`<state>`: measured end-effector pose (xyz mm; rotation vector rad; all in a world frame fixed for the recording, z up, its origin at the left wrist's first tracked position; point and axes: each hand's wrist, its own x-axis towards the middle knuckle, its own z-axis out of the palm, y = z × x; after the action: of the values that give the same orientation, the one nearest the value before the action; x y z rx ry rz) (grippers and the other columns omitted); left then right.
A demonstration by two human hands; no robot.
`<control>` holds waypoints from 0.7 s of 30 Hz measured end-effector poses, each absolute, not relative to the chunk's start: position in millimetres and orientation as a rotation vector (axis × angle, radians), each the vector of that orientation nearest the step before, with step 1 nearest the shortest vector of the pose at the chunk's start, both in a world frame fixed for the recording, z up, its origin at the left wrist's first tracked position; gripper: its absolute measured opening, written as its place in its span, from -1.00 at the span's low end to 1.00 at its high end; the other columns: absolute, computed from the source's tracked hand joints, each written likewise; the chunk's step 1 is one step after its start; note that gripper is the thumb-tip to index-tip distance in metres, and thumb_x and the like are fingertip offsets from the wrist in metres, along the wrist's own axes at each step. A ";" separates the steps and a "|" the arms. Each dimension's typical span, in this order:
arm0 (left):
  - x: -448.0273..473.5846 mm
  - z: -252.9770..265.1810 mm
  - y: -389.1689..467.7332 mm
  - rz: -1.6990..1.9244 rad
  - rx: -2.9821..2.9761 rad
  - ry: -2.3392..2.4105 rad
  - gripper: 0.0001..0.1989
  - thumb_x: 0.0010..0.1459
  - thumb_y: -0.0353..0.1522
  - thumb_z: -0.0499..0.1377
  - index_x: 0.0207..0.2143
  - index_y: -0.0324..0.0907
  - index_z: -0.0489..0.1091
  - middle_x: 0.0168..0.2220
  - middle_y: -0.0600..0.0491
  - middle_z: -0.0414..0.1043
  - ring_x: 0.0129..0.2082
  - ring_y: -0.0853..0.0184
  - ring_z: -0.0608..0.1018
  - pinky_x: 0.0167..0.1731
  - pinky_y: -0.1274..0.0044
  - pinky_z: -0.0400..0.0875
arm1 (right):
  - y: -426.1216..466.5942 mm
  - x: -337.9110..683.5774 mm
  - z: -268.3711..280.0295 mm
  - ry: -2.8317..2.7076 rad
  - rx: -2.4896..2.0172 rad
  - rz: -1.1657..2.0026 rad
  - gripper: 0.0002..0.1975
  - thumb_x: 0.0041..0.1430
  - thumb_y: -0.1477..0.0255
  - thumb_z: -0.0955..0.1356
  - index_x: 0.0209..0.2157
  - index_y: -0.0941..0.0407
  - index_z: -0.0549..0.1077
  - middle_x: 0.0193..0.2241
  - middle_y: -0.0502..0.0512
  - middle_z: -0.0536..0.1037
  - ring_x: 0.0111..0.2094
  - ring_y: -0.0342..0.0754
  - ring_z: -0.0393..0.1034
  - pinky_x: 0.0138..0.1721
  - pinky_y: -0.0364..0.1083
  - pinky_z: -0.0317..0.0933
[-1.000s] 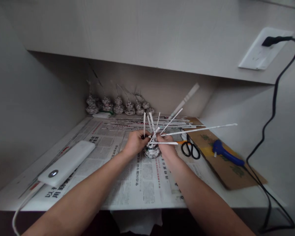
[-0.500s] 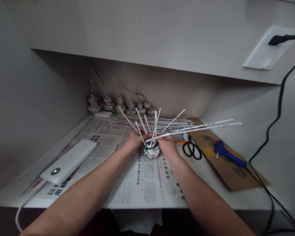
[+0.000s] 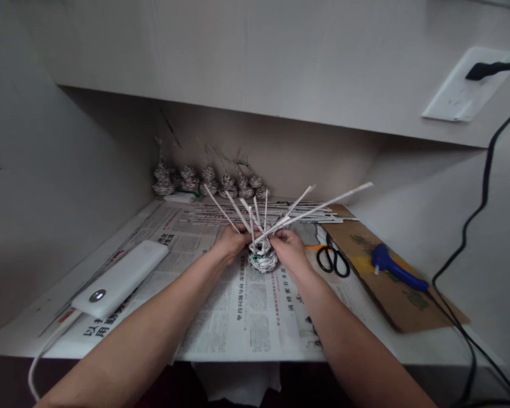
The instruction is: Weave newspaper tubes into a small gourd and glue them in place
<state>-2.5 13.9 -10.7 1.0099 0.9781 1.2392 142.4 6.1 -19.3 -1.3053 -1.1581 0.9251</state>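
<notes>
A small round woven paper basket (image 3: 262,260) sits over the newspaper, with several white paper sticks (image 3: 238,211) fanning up out of its rim. My left hand (image 3: 233,242) is closed around the basket's left side, fingertips at the base of the sticks. On the other side, my right hand (image 3: 288,245) pinches paper sticks near the rim. One long paper stick (image 3: 335,200) slants up to the right from there. The tips of several fingers are hidden behind the weave and sticks.
Newspaper (image 3: 221,317) covers the table. Loose paper sticks (image 3: 212,215) lie behind the basket, and several woven gourds (image 3: 209,181) line the back wall. A white power bank (image 3: 123,277) is left; scissors (image 3: 334,260), cardboard (image 3: 365,249) and a blue glue gun (image 3: 397,271) are right.
The long sticks on the right have swung: one now points more steeply upward. The upright sticks have spread and shifted, and my right hand has moved slightly rightward.
</notes>
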 end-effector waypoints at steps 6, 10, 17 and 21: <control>-2.9 -4.4 9.9 1.212 1.038 0.937 -0.67 -0.43 -0.35 0.46 -0.51 -0.27 0.52 -0.57 0.03 0.49 -0.57 0.38 0.45 -0.50 0.54 0.35 | 9.1 142.4 -23.1 -1.180 -1.265 0.954 -0.80 -0.18 0.28 0.39 -0.63 0.13 0.41 -0.70 -0.07 0.43 -0.60 -0.14 0.28 -0.53 -0.17 0.12; -3.0 -6.5 11.6 1.180 1.092 0.922 -0.69 -0.41 -0.37 0.45 -0.51 -0.29 0.52 -0.56 0.02 0.49 -0.57 0.40 0.44 -0.50 0.56 0.31 | 9.5 145.1 -24.0 -1.159 -1.314 0.901 -0.83 -0.17 0.32 0.37 -0.64 0.14 0.43 -0.72 -0.09 0.40 -0.60 -0.15 0.25 -0.55 -0.18 0.07; -2.8 -17.6 17.4 1.222 1.179 0.897 -0.72 -0.32 -0.36 0.42 -0.47 -0.29 0.53 -0.53 0.00 0.51 -0.53 0.37 0.46 -0.44 0.54 0.34 | 5.0 144.8 -12.2 -1.139 -1.142 0.796 -0.79 -0.10 0.29 0.38 -0.62 0.14 0.42 -0.69 -0.09 0.39 -0.61 -0.18 0.20 -0.54 -0.19 0.06; -3.0 -17.7 17.7 1.259 1.241 0.912 -0.73 -0.29 -0.36 0.40 -0.45 -0.28 0.53 -0.51 -0.01 0.52 -0.53 0.36 0.47 -0.45 0.53 0.35 | 3.1 140.3 -4.3 -1.055 -1.101 0.937 -0.84 -0.16 0.33 0.36 -0.59 0.14 0.46 -0.65 -0.03 0.48 -0.59 -0.12 0.31 -0.51 -0.16 0.17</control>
<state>-3.0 17.7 -17.7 1.2413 0.9124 1.2592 140.3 3.1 -4.3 -1.1012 -1.0546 0.9371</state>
